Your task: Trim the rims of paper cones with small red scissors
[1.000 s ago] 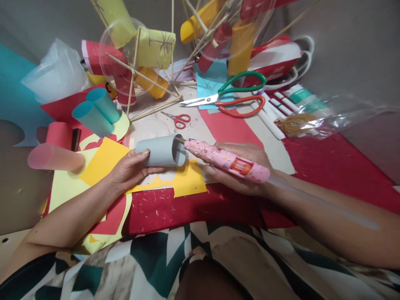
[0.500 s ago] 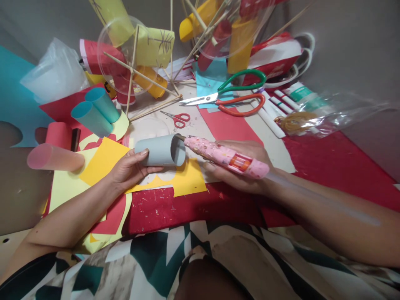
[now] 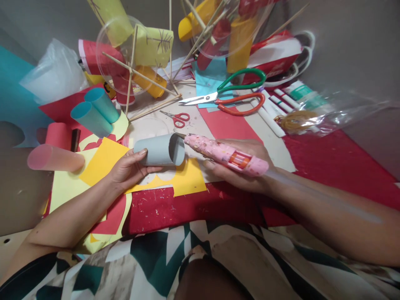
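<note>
My left hand [image 3: 133, 166] is closed around the near end of a grey paper tube [image 3: 154, 151], thumb on top and fingers beneath. The tube lies on its side with its open end facing right. In my right hand [image 3: 239, 166] is a pink glue gun [image 3: 218, 151], speckled with dried bits, a glue stick trailing from its back over my forearm. Its nozzle is at the upper rim of the tube's open end; whether it touches, I cannot tell. Under the tube lie yellow paper scraps [image 3: 190, 179].
Small red scissors [image 3: 179, 120] and large scissors with green and red handles [image 3: 240, 98] lie beyond the tube. Blue paper tubes [image 3: 92, 118] and a pink tube [image 3: 56, 157] stand left. Stick frames with paper cups [image 3: 131, 68] rise behind. Markers [image 3: 271, 112] lie right.
Almost nothing differs. The glue gun's tip has shifted very slightly up and left along the tube's rim, while the tube stays nearly in place.
</note>
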`<state>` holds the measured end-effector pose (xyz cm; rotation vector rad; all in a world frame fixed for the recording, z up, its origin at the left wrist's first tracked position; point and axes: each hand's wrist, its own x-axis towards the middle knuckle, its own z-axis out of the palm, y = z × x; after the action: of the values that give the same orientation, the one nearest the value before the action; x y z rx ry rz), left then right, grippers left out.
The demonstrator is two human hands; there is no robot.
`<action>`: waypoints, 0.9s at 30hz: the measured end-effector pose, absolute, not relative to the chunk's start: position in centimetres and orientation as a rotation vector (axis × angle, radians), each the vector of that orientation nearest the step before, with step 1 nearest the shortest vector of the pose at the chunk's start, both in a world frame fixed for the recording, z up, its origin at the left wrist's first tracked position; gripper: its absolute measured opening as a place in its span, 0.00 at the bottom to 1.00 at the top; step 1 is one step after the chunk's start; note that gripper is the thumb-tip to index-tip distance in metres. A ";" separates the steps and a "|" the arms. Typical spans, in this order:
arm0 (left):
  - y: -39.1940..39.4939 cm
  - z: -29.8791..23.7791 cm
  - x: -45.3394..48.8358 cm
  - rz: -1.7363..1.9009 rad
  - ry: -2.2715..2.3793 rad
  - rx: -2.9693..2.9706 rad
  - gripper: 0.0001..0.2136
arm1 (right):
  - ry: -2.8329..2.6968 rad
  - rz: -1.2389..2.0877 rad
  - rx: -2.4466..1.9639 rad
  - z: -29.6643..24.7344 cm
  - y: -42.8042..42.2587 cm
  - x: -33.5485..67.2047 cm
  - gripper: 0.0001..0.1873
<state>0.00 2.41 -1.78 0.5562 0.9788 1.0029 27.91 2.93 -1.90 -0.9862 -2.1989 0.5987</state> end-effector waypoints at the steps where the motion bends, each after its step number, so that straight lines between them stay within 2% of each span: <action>1: 2.4 -1.8 0.0 1.004 0.979 0.553 0.13 | -2.201 0.597 -0.989 -1.8 2.9 27.9 0.15; 7: 2.4 -1.7 0.0 1.018 0.958 0.536 0.14 | -2.175 0.633 -0.984 -2.0 3.0 27.9 0.15; 16: 2.5 -1.6 0.0 1.016 0.953 0.515 0.23 | -2.149 0.600 -0.946 -2.8 3.2 27.9 0.14; 27: 2.4 -1.7 0.0 1.001 1.009 0.554 0.16 | -2.131 0.575 -0.925 -2.8 3.2 27.8 0.15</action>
<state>-0.03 2.45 -1.72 0.5535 1.0089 1.0013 27.83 3.22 -2.80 -0.9246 -2.1308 0.5755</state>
